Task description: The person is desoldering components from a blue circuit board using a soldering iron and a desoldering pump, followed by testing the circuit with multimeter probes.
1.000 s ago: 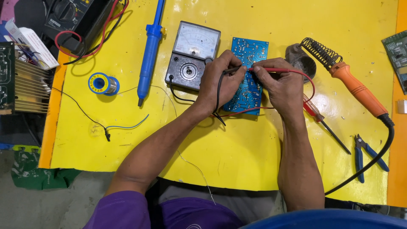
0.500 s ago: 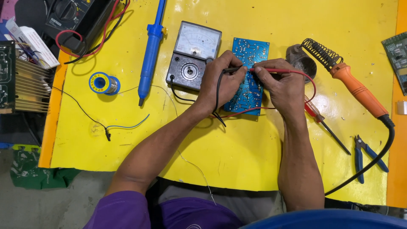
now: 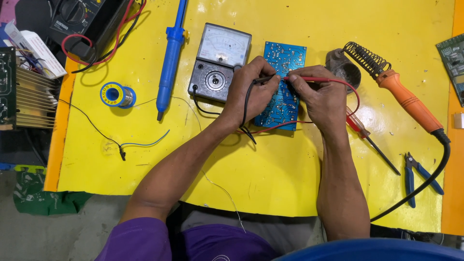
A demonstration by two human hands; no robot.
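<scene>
Left grip pinches the black probe, right grip the red probe, both tips on the blue board lying mid-tabletop beside the meter. A slipped tip could bridge neighbouring solder joints.

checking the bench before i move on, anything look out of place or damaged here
Nothing looks damaged or spilled. The soldering iron sits in its coil stand, and both hands, left hand and right hand, hold probes on the blue circuit board. Only loose wire offcuts lie scattered on the yellow table.
</scene>
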